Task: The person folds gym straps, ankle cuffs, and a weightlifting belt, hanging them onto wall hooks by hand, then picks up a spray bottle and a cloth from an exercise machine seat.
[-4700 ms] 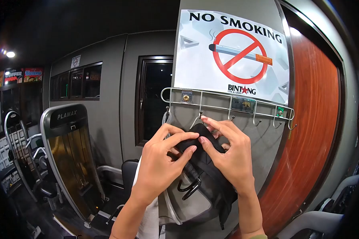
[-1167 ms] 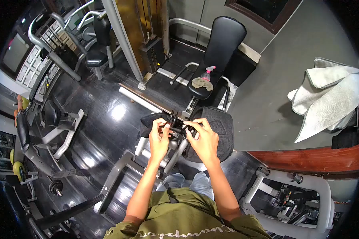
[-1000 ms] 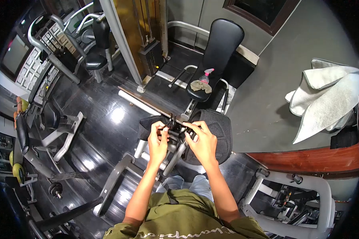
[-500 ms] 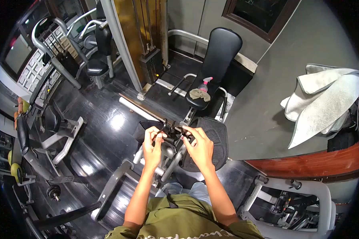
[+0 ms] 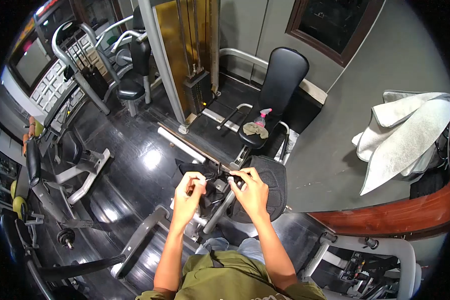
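In front of me, a thin black strap (image 5: 218,175) runs between my hands, with loose parts dangling; its exact kind is unclear against the dark things behind. My left hand (image 5: 189,192) is closed, thumb and fingertips pinched at the strap's left end. At the other end, my right hand (image 5: 252,192) pinches it between thumb and index finger. Below and behind the hands lies a black padded item (image 5: 272,182) on the right. Grey machine tubes show beneath the strap, partly hidden by my hands.
A pink-topped spray bottle (image 5: 262,116) and a crumpled cloth (image 5: 255,130) rest on a black machine seat (image 5: 253,142). Light towels (image 5: 410,135) hang at the right wall. Weight machines stand left, and a grey frame (image 5: 407,245) stands at lower right.
My view has tilted slightly, so the room sits lower in the picture. My left hand has turned, its fingers curling more, and the black strap's dangling parts have shifted between the hands.
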Demonstrator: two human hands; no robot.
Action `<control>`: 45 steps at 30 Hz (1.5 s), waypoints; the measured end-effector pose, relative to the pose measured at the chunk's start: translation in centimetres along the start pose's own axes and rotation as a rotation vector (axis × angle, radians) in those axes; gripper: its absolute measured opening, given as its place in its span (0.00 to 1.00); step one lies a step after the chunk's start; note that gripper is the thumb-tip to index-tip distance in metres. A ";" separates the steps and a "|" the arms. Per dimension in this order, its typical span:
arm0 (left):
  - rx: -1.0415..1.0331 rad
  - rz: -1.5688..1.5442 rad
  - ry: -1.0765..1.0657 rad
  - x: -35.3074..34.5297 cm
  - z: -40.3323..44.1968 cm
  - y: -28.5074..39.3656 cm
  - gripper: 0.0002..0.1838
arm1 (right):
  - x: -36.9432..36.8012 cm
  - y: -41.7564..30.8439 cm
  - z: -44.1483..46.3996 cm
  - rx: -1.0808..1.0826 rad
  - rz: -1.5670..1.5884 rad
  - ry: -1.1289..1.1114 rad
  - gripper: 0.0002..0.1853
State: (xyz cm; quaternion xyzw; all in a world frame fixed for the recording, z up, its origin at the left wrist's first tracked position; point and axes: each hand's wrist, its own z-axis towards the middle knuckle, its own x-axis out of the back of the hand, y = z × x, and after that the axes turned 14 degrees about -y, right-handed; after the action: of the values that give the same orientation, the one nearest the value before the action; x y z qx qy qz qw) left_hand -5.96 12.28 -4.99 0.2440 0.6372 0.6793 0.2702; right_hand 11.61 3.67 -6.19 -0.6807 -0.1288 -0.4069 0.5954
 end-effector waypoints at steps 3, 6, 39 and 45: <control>0.054 -0.018 -0.035 -0.6 -1.0 1.6 0.08 | -0.1 0.0 0.0 0.045 -0.050 0.023 0.12; 0.046 -0.046 -0.080 -0.6 -1.8 1.7 0.08 | -0.1 -0.1 0.0 0.060 -0.077 0.012 0.12; -0.031 0.490 0.242 -3.7 0.6 -2.7 0.20 | 1.2 -0.1 3.7 -0.097 1.048 -0.044 0.14; -0.013 0.496 0.180 -3.6 2.3 -3.2 0.22 | 2.4 1.9 6.2 -0.181 0.728 -0.112 0.13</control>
State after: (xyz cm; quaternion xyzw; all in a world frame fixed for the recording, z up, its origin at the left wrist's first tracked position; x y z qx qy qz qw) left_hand -1.61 11.67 -8.03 0.3297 0.5748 0.7479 0.0393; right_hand 16.87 8.10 -5.60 -0.7529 0.1255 -0.1405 0.6306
